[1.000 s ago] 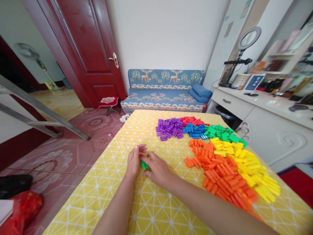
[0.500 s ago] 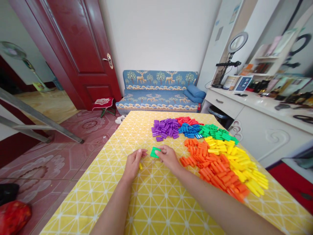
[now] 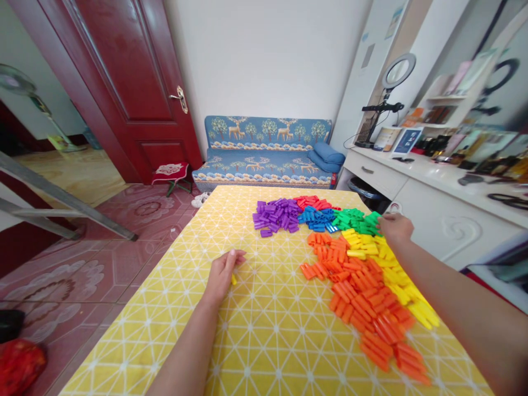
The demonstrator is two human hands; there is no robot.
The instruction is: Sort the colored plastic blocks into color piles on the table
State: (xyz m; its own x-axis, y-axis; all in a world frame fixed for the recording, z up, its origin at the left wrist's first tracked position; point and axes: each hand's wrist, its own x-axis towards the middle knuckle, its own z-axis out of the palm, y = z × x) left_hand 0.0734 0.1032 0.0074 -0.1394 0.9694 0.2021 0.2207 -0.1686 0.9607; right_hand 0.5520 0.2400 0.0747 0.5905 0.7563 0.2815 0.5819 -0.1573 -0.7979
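My left hand [image 3: 223, 270] rests low over the tablecloth at the middle left, its thumb against the fingers. A small yellow plastic piece [image 3: 234, 279] peeks out under its palm, seemingly held by the curled fingers. My right hand [image 3: 396, 226] reaches to the far right of the table, fingers closed together at a green plastic piece [image 3: 374, 216] on the edge of the green pile [image 3: 353, 221]. The fingertips partly cover that piece. Just below the right hand lies the pile of yellow pieces [image 3: 385, 258].
Piles of orange [image 3: 363, 289], purple [image 3: 276, 214], blue [image 3: 317, 219] and red pieces [image 3: 311, 202] lie on the yellow patterned table [image 3: 264, 352]. Behind it stands a blue sofa [image 3: 264, 159]. A white dresser [image 3: 437, 203] borders the right side; a ladder [image 3: 61, 198] stands left.
My right hand has moved from beside my left hand, where it held a flat green piece, out to the green pile. My left hand has hardly moved.
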